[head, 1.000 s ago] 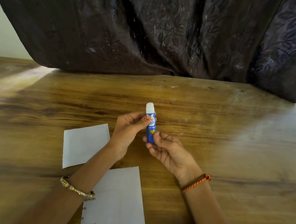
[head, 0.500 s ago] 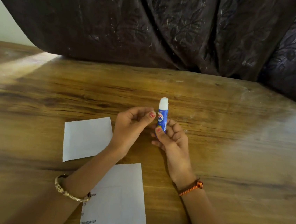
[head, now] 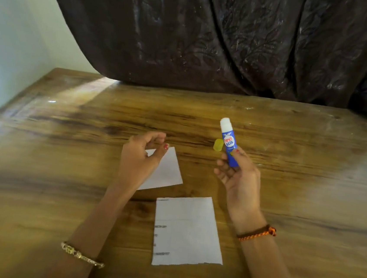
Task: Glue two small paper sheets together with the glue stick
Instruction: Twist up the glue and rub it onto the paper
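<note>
— What are they working on?

— A wooden tabletop [head: 61, 171] with strong dark grain and a glossy sheen; a patch of light falls on its far left. A dark curtain [head: 211, 40] with a leaf pattern hangs along the far edge, and a pale wall [head: 12, 30] stands at the left.

— Any writing you can make out?

— The glue stick [head: 228, 141] has a blue label with white and red lettering, too blurred to read for certain. The nearer paper sheet [head: 187, 232] carries short lines of print along its left edge, illegible.

— Where is the glue stick?

— Upright in the right hand [head: 239, 181], above the tabletop. The fingers [head: 219, 172] curl round its lower blue body, thumb pressed on the label. Its white top points up. A small yellow piece [head: 218, 145] shows just behind it, touching or nearly so; I cannot tell what it is.

— And the other hand?

— The left hand [head: 140, 157] hovers over the farther paper sheet [head: 167, 171], fingers loosely curled, holding nothing. That sheet lies tilted, just beyond the nearer one, apart from it.

— Jewellery?

— A gold bangle [head: 82, 255] on the left wrist, an orange braided band [head: 256, 233] on the right.
</note>
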